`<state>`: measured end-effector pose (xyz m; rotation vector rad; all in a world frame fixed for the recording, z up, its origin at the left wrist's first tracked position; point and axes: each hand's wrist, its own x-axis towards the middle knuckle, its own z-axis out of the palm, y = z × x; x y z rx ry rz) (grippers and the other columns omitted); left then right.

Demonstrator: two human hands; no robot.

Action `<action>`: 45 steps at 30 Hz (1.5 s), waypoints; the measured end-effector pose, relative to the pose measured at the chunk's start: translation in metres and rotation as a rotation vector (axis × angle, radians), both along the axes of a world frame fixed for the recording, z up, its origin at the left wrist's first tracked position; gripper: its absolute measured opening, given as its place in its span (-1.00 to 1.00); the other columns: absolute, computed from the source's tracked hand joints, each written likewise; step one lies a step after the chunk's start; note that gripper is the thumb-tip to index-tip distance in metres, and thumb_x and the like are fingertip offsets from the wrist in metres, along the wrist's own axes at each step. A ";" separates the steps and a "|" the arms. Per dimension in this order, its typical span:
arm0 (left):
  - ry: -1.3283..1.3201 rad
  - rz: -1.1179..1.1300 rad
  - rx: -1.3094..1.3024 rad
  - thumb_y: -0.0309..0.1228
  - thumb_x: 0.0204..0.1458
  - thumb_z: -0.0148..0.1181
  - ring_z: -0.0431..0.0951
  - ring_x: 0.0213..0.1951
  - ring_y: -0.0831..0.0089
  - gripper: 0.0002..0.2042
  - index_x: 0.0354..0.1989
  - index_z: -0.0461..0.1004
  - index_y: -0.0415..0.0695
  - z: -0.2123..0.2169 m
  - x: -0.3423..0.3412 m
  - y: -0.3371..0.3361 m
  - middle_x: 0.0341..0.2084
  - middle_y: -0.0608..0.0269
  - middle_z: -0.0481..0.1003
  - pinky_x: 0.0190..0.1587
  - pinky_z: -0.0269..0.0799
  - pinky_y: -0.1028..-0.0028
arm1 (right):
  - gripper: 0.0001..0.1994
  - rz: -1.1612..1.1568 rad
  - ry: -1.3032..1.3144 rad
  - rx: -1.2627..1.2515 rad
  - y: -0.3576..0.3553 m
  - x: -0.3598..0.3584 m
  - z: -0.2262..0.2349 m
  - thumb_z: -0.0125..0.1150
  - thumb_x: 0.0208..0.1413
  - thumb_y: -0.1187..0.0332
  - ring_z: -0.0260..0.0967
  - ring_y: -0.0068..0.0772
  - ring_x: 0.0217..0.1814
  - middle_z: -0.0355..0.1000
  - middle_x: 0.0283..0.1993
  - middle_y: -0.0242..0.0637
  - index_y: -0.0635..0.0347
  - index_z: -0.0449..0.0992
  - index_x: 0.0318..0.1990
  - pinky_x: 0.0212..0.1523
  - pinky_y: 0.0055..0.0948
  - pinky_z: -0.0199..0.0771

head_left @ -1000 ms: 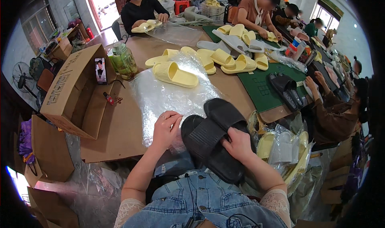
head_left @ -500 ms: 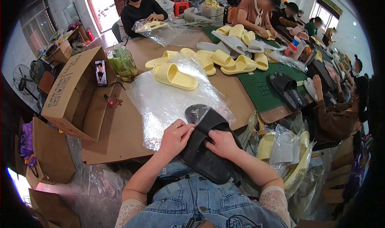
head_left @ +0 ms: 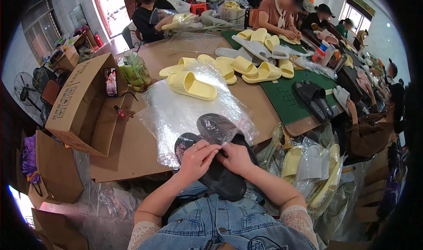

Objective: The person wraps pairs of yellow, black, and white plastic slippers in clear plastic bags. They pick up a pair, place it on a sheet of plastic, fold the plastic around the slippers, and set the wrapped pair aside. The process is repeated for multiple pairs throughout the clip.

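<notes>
Both hands, L (head_left: 197, 158) & R (head_left: 236, 157), fingers curled, grip black slippers (head_left: 216, 157); half inside clear bag (head_left: 176, 113).

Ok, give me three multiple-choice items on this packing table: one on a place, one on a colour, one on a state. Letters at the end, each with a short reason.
1. Where does the open cardboard box stand?
A. to the person's left on the brown table
B. on the green mat
C. under the yellow slippers

2. What colour are the slippers under the person's hands?
A. yellow
B. white
C. black

3. How do those slippers lie against the clear plastic bag?
A. wholly outside, far from it
B. toe ends inside, heels out
C. sealed fully inside

Answers:
1 A: the box sits at the table's left edge.
2 C: both are black, unlike the yellow slippers farther back.
3 B: film covers the toe ends, while the left hand and right hand press on the bare heels.
</notes>
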<state>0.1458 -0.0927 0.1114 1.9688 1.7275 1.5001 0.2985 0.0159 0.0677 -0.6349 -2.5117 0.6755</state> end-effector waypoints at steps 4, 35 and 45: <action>-0.001 -0.145 0.030 -0.60 0.06 0.24 0.49 -0.48 0.30 -0.82 -0.15 0.62 -0.18 0.003 0.010 0.004 -0.45 0.15 0.49 -0.45 0.38 0.40 | -0.71 -0.003 0.038 0.033 0.012 -0.001 -0.005 0.28 0.01 0.22 0.45 0.18 -0.29 0.42 -0.40 0.04 0.22 0.33 -0.37 -0.34 0.00 0.42; -0.125 -0.582 -0.181 -0.52 0.08 0.26 0.52 -0.40 0.28 -0.83 -0.15 0.64 -0.11 0.010 0.027 -0.013 -0.43 0.17 0.50 -0.33 0.43 0.38 | -0.68 -0.444 0.114 0.100 0.038 -0.031 -0.008 0.29 0.06 0.17 0.49 0.13 -0.32 0.47 -0.37 0.03 0.25 0.38 -0.30 -0.30 0.02 0.48; -0.122 -0.297 -0.177 -0.48 0.01 0.34 0.56 -0.34 0.32 -0.79 -0.14 0.64 -0.12 0.012 -0.028 0.011 -0.31 0.18 0.55 -0.28 0.46 0.44 | -0.66 -0.468 0.029 0.086 0.067 -0.083 -0.030 0.25 0.09 0.17 0.50 0.13 -0.27 0.49 -0.31 0.01 0.24 0.35 -0.18 -0.28 0.00 0.49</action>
